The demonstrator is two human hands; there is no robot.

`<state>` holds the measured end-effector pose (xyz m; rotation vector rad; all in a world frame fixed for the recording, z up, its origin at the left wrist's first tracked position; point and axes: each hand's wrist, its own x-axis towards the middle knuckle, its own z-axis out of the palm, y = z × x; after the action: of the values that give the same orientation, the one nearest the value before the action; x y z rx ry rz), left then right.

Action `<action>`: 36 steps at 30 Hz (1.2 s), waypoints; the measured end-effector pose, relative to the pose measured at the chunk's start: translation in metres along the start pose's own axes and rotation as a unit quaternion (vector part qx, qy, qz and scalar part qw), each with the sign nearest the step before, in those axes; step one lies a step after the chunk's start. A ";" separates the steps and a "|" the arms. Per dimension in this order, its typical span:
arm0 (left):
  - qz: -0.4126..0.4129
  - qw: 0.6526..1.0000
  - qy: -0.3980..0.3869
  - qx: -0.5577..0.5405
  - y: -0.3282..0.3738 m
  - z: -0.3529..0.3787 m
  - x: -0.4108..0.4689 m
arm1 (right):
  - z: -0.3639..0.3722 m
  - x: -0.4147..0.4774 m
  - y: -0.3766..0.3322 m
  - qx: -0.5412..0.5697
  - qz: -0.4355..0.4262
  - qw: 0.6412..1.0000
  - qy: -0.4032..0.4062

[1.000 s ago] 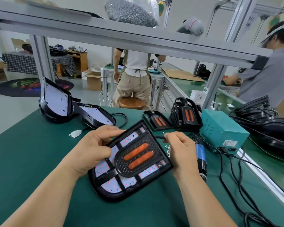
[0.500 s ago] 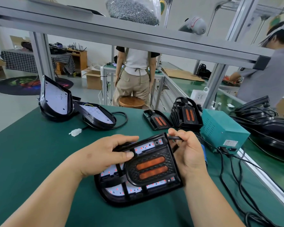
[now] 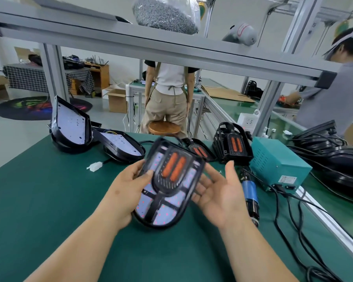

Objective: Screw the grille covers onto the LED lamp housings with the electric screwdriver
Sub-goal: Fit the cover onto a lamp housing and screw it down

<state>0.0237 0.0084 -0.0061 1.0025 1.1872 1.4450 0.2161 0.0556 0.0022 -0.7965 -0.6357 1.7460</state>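
- The left hand (image 3: pixel 128 192) is gripping the lamp (image 3: pixel 163 212) by its left edge, thumb on the front and fingers behind. It is holding the lamp clear of the mat (image 3: pixel 49 200), face tilted up toward the camera.
- The grille (image 3: pixel 172 167) is sitting on the lamp's face, with its two orange bars running along the lamp's long axis. That axis is pointing away from the person and leaning a little to the right at the far end. The rounded end is hanging nearest the person.
- The right hand (image 3: pixel 218 192) is lying open, palm up and fingers straight, just beside the lamp's right edge. The frame is blurred there, so I cannot tell whether the fingertips are touching the rim.
- The screwdriver (image 3: pixel 250 190) is lying on the mat just to the right of the right hand, partly hidden behind it. Its length is running near-to-far, roughly in line with the lamp.
- The right hand is the nearer one to the tool; the left is busy on the far side of the lamp.
- Judging from this, the coming move is turning on that short reach to the right. The palm would be rolling over and closing round the barrel across its length, while the left hand is steadying the lamp, grille up.
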 end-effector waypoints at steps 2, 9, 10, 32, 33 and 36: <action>-0.023 0.995 0.077 -0.059 -0.005 0.007 0.002 | 0.009 -0.002 0.014 -0.074 0.022 0.997 -0.014; -0.032 0.976 0.110 -0.187 -0.013 0.015 0.003 | 0.025 -0.009 0.047 -0.170 -0.034 0.980 -0.096; -0.036 0.973 0.096 -0.207 -0.012 0.016 0.003 | 0.026 -0.009 0.047 -0.154 -0.036 0.983 -0.095; -0.043 0.955 -0.101 -0.276 -0.017 -0.002 0.008 | 0.020 -0.013 0.035 -0.187 0.023 0.978 -0.092; -0.040 0.956 -0.099 -0.272 -0.017 -0.003 0.009 | 0.020 -0.012 0.035 -0.177 0.029 0.979 -0.096; -0.040 0.963 -0.116 -0.241 -0.016 -0.005 0.011 | 0.020 -0.012 0.035 -0.107 0.012 0.988 -0.111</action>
<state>0.0196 0.0189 -0.0222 0.7461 0.6515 1.4143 0.1821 0.0331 -0.0088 -0.7637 -0.9801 1.8241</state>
